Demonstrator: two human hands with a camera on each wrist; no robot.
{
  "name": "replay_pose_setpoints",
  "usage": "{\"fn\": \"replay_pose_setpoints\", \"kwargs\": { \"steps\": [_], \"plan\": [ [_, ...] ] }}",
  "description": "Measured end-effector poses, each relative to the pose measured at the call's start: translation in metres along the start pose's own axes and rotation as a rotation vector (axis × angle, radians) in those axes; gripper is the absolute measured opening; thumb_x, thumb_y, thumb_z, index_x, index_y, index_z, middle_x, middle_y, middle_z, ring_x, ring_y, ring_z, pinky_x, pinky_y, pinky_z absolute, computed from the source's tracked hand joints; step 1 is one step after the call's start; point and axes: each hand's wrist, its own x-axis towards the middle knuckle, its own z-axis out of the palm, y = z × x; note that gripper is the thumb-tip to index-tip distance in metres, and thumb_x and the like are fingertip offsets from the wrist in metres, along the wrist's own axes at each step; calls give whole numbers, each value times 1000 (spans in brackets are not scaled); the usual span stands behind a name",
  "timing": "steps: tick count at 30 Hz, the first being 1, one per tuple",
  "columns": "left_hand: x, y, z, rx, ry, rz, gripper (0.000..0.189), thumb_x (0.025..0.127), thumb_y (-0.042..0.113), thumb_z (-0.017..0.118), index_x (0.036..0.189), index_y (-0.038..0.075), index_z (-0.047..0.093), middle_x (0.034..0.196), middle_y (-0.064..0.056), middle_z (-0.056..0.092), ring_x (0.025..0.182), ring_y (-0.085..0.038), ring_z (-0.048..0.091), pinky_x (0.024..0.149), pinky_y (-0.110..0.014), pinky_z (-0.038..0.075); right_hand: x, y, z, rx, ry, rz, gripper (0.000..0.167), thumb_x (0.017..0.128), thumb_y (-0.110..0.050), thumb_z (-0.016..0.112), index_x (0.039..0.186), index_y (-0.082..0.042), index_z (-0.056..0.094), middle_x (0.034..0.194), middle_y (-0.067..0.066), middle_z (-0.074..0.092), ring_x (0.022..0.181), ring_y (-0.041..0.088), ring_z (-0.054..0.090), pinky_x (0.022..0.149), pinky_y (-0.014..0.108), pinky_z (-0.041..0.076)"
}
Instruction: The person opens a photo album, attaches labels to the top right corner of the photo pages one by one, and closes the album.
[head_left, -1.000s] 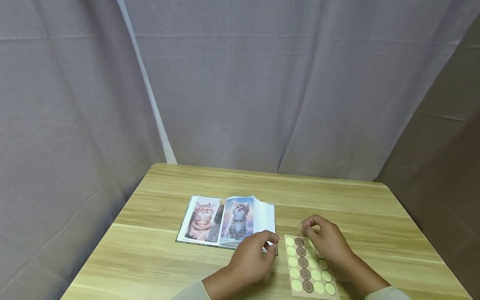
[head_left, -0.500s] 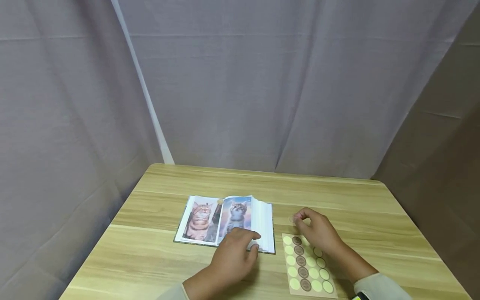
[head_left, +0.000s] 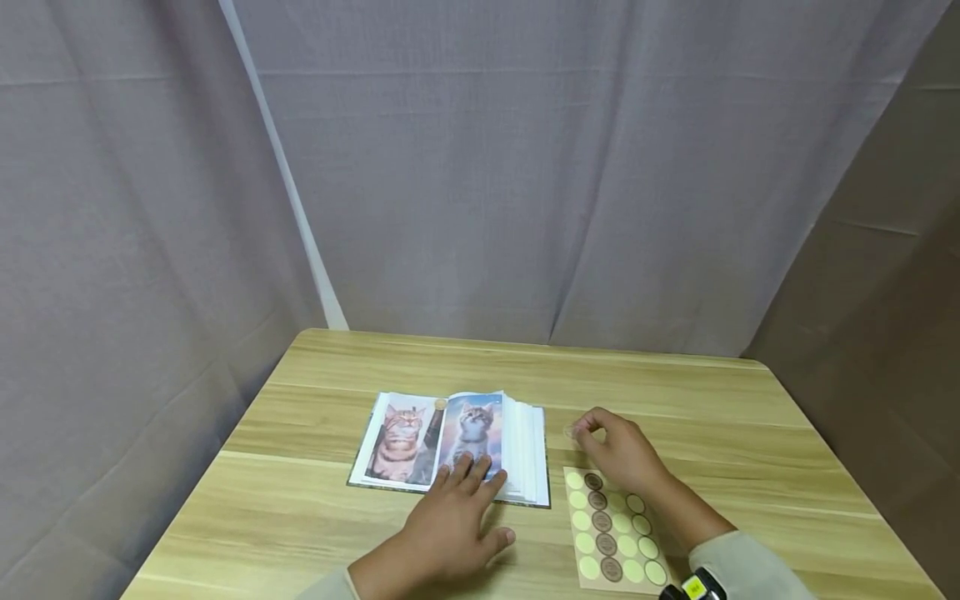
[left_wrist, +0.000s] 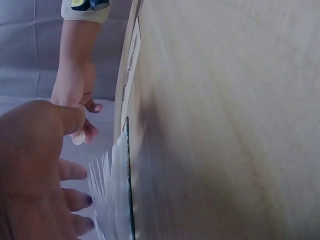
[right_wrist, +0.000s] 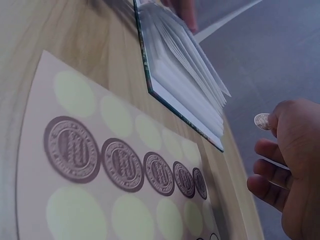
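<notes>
My right hand [head_left: 622, 454] pinches a small round sticker [right_wrist: 262, 121] between thumb and forefinger, held above the table to the right of the album. Its other fingers curl loosely in the right wrist view. An open photo album [head_left: 528, 458] shows a ginger cat picture [head_left: 399, 446] on the left page and a grey kitten picture [head_left: 471, 425] on the right. My left hand [head_left: 453, 521] spreads its straight fingers over the lower edge of the kitten page. One round sticker [head_left: 440, 404] sits at the top of the album near the fold.
A sticker sheet [head_left: 615, 533] lies below my right hand, with a column of brown printed stickers and several pale blank circles. The wooden table [head_left: 262, 500] meets grey curtains [head_left: 450, 208] at the back and sides. A dark watch-like device [head_left: 697, 586] is on the right sleeve.
My right hand has carried its sticker left from above the sheet toward the album. The left hand has moved left from the album's right corner, its fingers spreading over the kitten page.
</notes>
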Motion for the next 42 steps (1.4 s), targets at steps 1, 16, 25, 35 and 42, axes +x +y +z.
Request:
{"fn": "replay_pose_setpoints", "kwargs": {
  "steps": [1,16,25,35,42],
  "plan": [
    [-1,0,1,0,-25,-4,74,99,61,53,158,16,42,164,-13,32,151,-39,25,118,-60,25,1,0,0,-4,5,-8,7,100,-22,65,100,-16,67,96,-1,71,57,14,44,72,37,46],
    [-1,2,4,45,-135,-32,79,95,73,45,158,25,41,166,-7,28,152,-38,20,119,-59,22,19,-13,13,-15,-85,-26,8,103,-23,62,102,-17,67,102,-2,71,57,13,46,69,36,47],
    [0,4,3,73,-153,-33,81,93,75,46,158,26,42,166,-6,30,152,-37,22,118,-59,25,32,-21,20,-35,-113,-83,9,104,-20,60,100,-14,65,99,1,69,66,13,52,68,36,48],
    [1,4,1,84,-157,-39,81,93,75,48,158,27,42,165,-6,31,152,-37,24,118,-58,27,46,-19,31,-61,-105,-113,8,104,-18,60,100,-12,65,97,-1,69,83,14,59,76,37,51],
    [1,4,0,92,-168,-37,82,92,77,48,158,29,41,165,-5,30,152,-36,24,118,-57,28,55,-20,38,-40,-118,-84,8,103,-18,61,101,-11,67,97,0,68,88,15,61,80,38,52]
  ]
}}
